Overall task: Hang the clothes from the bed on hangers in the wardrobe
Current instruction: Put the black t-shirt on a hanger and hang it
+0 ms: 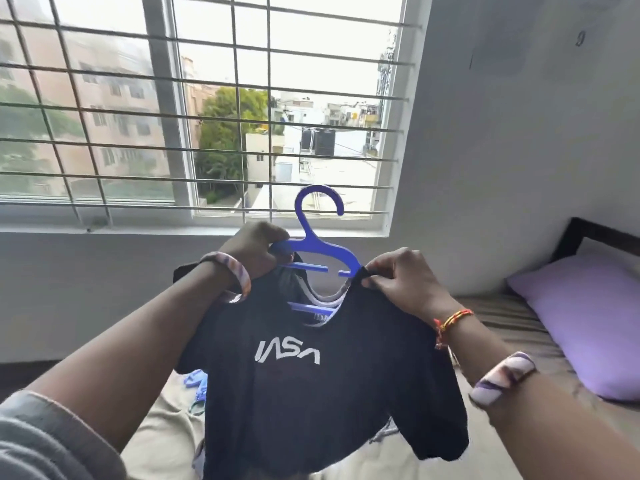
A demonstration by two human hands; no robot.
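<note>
Both hands are up in front of the barred window (214,109), holding a black NASA T-shirt (311,375) on a blue plastic hanger (320,244). The left hand (254,252) is gripping the hanger's left arm together with the shirt's shoulder, fingers curled round both. The right hand (398,278) is pinching the shirt's collar edge against the hanger's right arm, thumb and fingertips closed on the fabric. The hook is standing upright between and above the two hands (its opening is facing right), and the shirt is hanging down below them with the white lettering facing the camera. The hanger's lower bars are showing through the neck opening, just under the hands.

Down below the left forearm, more hangers (196,384) in pale blue are lying on the bed (509,317), partly hidden behind the shirt. A purple pillow (585,317) is resting on the bed well off to the right of the right hand. A patterned bangle is sitting on each wrist, and a red-and-yellow thread band is circling the right one.
</note>
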